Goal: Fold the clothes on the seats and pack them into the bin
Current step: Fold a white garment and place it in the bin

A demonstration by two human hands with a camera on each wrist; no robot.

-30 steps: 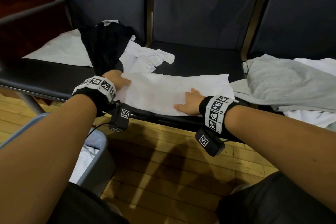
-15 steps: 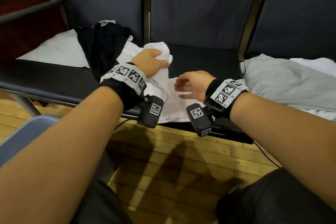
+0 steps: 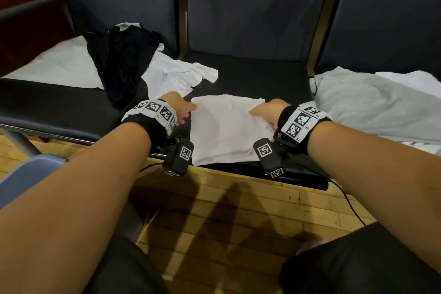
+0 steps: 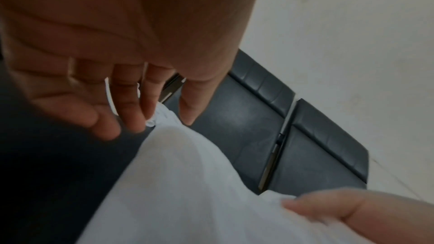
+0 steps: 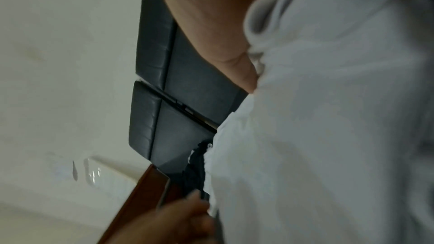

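We have a white shirt folded into a small flat square, and it lies on the seat right between our two hands. Our left hand is at its left edge with the fingers loose and a bit spread, holding nothing that we can see. Our right hand is at the right edge, and its thumb is pressed into a bunch of the cloth, so we think it holds that side.

This shirt looks nearly ready to go into the bin, which sits low beside our left arm. We cannot see inside the bin.

A lot is left to fold. Past our left hand lie a black garment and crumpled white clothes. Past our right hand lies a grey shirt, still unfolded.
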